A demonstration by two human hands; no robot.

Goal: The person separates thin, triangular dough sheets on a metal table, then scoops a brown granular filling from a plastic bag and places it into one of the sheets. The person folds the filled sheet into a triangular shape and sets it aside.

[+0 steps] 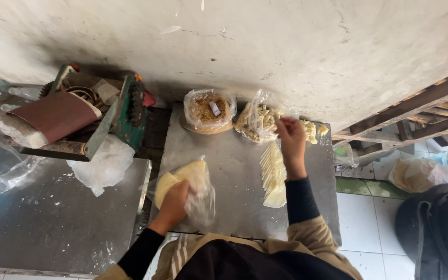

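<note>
Landmark: the grey metal bench [224, 171]; every place below is told from it.
Left hand: the left hand [175, 205] rests at the bench's near left edge, its fingers closed around a clear plastic bag [200, 194] that holds round pale yellow dough sheets [175, 179].
Right hand: the right hand [291, 137] is raised over the far right part of the bench, fingers drawn together as if pinching something small; what they hold cannot be made out.
Cut strips: a row of pale cut strips [273, 173] lies on the bench's right half, just below the right hand.
Far edge: a bag of brown filling on a round board [208, 111] stands at the far middle, and a bag of fried pieces [257, 122] sits beside it to the right.
Off the bench: a green hand-cranked machine [125, 111] stands left of the far corner, and a dark backpack [436, 228] lies on the floor to the right.
Risk: the dough sheets hang partly past the near left edge, so they may slide off if the grip loosens; a forearm sweeping low may scatter the strips.
Hard to see: the right fingertips blur against the bag of fried pieces, and the bag in the left hand is smeared by motion.
</note>
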